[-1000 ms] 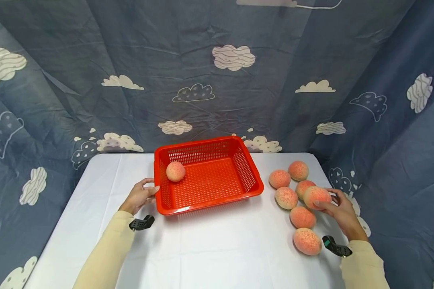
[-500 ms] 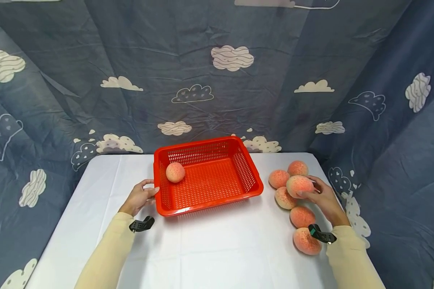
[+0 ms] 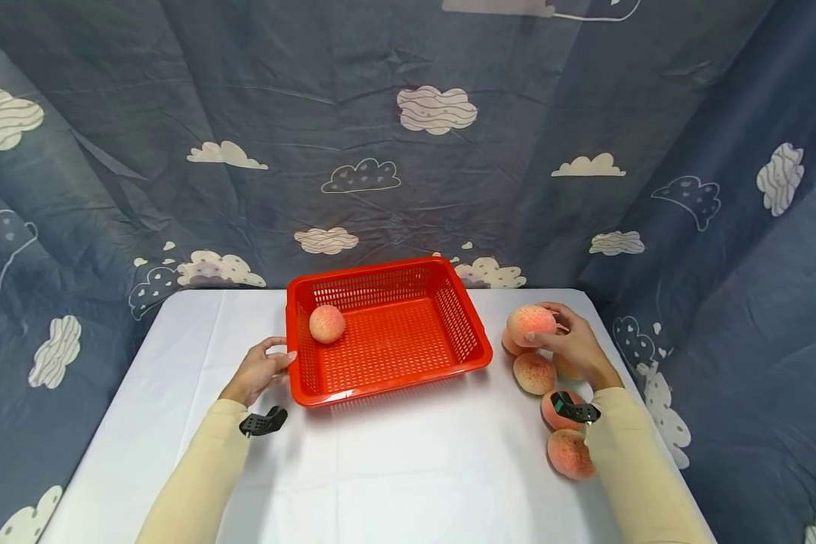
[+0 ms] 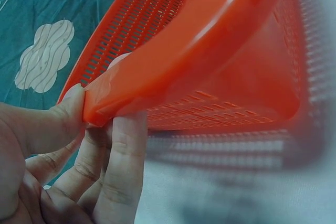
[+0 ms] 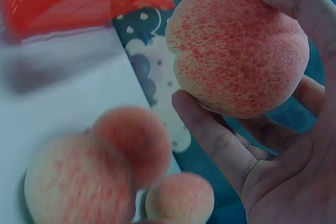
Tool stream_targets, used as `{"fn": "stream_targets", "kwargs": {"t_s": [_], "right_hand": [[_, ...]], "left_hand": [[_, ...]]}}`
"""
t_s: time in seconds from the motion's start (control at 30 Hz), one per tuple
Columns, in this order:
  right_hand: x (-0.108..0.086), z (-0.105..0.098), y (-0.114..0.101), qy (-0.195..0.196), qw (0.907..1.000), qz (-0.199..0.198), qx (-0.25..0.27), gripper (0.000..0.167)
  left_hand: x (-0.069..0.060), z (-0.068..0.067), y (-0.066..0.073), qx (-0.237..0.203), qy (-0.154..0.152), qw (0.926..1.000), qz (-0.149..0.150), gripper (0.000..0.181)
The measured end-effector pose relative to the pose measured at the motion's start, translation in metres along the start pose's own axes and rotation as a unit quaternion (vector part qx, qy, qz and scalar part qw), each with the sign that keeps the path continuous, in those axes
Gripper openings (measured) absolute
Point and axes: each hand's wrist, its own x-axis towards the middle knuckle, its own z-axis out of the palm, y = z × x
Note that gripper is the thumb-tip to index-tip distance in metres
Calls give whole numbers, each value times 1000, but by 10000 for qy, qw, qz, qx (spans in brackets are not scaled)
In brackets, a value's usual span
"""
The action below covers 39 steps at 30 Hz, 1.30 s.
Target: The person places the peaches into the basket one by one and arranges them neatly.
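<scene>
The left hand [image 3: 255,374] grips the left rim of a red plastic basket [image 3: 387,341]. In the left wrist view, its thumb presses the rim [image 4: 157,77] from one side with fingers curled underneath. One peach [image 3: 327,324] lies inside the basket at the left. The right hand [image 3: 576,344] holds another peach [image 5: 239,51], pink with red speckles, between thumb and fingers. This peach is raised above the others, right of the basket. Several peaches lie below and nearer, among them a pale one [image 3: 534,373] and the nearest one [image 3: 571,455]; hand and sleeve partly hide some.
A white cloth covers the table [image 3: 394,468]. Behind it and at both sides hangs a dark blue curtain [image 3: 374,91] with cloud prints. Each wrist wears a black device, such as the one on the left wrist [image 3: 264,421].
With its peach, the right hand has moved left and away from the person, over the other peaches toward the basket. The left hand still grips the rim, and the basket has stayed about where it was.
</scene>
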Motion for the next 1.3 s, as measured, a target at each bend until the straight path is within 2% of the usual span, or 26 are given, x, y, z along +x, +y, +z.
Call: {"fn": "stream_targets", "kwargs": {"t_s": [0.33, 0.6, 0.73, 0.97, 1.3], "right_hand": [[28, 28, -36, -46, 9995, 303, 35, 89], [54, 56, -58, -486, 9980, -331, 239, 75], [65, 74, -70, -640, 9968, -383, 273, 74], [86, 107, -88, -916, 9940, -444, 401, 68], [110, 149, -114, -1224, 9896, -626, 417, 65]], "left_hand": [[0, 0, 0, 13, 41, 10000, 9, 51], [1, 1, -5, 1, 35, 10000, -25, 52], [1, 0, -4, -21, 29, 10000, 33, 52], [3, 0, -5, -47, 133, 9999, -50, 48], [4, 0, -5, -118, 170, 9998, 47, 48]]}}
